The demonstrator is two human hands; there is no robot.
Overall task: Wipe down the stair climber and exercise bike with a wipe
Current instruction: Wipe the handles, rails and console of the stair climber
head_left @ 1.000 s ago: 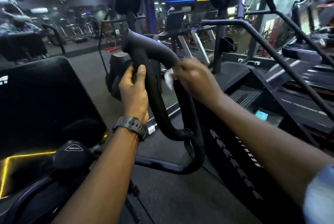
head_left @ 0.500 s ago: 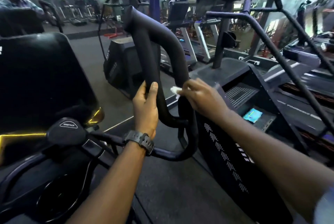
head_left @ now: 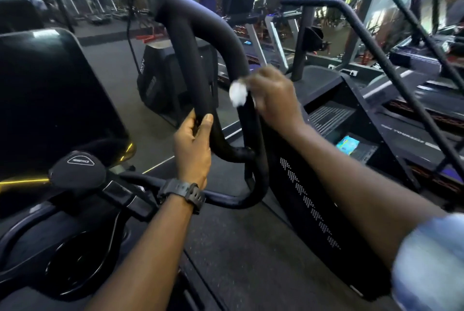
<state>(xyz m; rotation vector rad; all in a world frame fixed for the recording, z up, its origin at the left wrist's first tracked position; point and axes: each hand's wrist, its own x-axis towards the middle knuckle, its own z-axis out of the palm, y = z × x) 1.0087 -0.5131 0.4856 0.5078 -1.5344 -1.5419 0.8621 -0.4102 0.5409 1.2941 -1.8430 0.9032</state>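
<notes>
The gym was dim, lit by blue and yellow strips overhead. The right hand (head_left: pixel 273 99) and sleeve (head_left: pixel 431 260) were motion-blurred; wide-angle distortion bent the edges.

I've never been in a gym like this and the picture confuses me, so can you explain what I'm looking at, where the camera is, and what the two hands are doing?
The camera sits on the person's head and looks forward and down, so both arms reach into the picture from below. They stand in a dim gym among black machines. The big looped black bar in the middle is a padded handlebar. The left hand, with a wristwatch, grips the nearer bar of the handlebar. The right hand holds a crumpled white wipe against the farther bar. To the right stands the stair climber, and a small blue packet lies on one of its steps.
</notes>
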